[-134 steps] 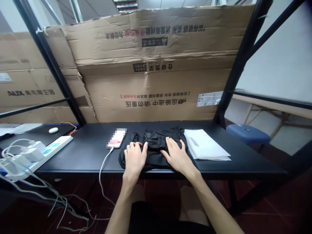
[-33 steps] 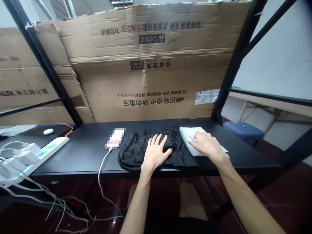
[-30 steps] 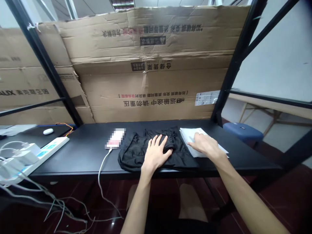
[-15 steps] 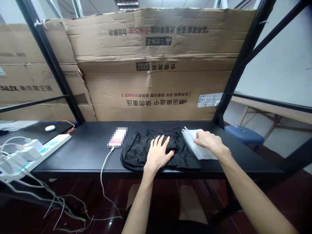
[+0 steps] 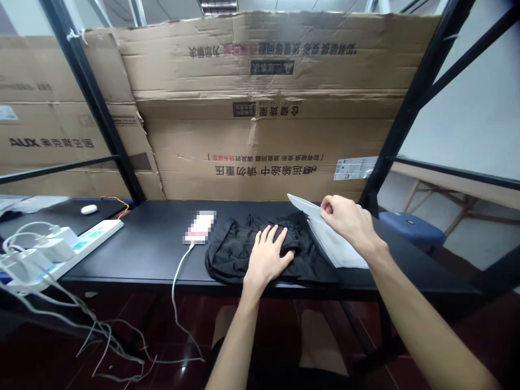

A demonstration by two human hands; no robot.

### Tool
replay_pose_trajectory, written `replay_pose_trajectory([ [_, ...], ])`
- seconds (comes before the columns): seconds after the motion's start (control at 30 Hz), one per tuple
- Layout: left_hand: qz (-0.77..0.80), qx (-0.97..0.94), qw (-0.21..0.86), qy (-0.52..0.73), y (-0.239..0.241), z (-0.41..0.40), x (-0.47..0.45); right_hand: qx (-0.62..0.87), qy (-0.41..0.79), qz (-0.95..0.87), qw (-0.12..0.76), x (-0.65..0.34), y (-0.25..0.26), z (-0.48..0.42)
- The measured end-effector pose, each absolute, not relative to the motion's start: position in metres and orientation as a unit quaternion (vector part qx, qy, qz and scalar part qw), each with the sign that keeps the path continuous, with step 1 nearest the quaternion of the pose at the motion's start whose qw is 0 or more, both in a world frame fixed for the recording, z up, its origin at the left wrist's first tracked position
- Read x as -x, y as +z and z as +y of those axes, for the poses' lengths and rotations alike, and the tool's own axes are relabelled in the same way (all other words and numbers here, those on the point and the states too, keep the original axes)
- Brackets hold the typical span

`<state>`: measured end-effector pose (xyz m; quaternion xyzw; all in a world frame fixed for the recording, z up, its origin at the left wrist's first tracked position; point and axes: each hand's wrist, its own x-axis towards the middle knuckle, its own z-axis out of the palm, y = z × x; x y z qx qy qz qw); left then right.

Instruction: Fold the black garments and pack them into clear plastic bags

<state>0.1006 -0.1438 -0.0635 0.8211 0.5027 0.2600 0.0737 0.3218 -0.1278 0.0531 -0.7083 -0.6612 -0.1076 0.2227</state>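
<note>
A crumpled black garment or cloth (image 5: pixel 231 252) lies on the dark tabletop in front of me. My left hand (image 5: pixel 266 257) rests flat on it, palm down with the fingers spread. To its right, a stack of thin white plastic bags (image 5: pixel 341 246) lies near the right part of the table, beside the cloth. My right hand (image 5: pixel 347 219) pinches the edge of the top white plastic bag (image 5: pixel 304 205) between thumb and fingers. That bag's far end is lifted and points up to the left, while my hand hides part of it.
A phone-like blurred device (image 5: pixel 200 227) on a white cable lies left of the cloth. Further left are a power strip (image 5: pixel 87 238) with plugged-in chargers and a small white case (image 5: pixel 89 209). Cardboard (image 5: pixel 260 135) stands behind the table; a blue stool (image 5: pixel 410 227) is at right.
My right hand has taken hold of the top white plastic bag and raised its far edge off the stack. My left hand stays flat on the black cloth. The view has shifted slightly.
</note>
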Motion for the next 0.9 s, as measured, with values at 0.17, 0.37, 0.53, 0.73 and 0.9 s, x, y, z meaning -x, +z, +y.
replay_pose_trajectory([
  [0.17,0.446,-0.803,0.065,0.39,-0.048,-0.147,-0.099,0.629,-0.189,-0.711,0.251,-0.294,0.04,-0.121],
  [0.37,0.413,-0.784,-0.037,0.462,0.0,-0.131,-0.073,0.538,-0.211,-0.779,0.244,-0.259,0.01,-0.112],
  [0.53,0.484,-0.818,-0.038,0.31,0.012,-0.104,-0.048,0.517,-0.198,-0.8,0.232,-0.247,-0.01,-0.113],
  [0.73,0.468,-0.845,-0.022,0.257,0.001,-0.096,-0.046,0.523,-0.171,-0.805,0.223,-0.25,-0.011,-0.119],
  [0.9,0.463,-0.841,-0.002,0.28,-0.005,-0.098,-0.053,0.519,-0.162,-0.804,0.241,-0.255,-0.013,-0.122],
])
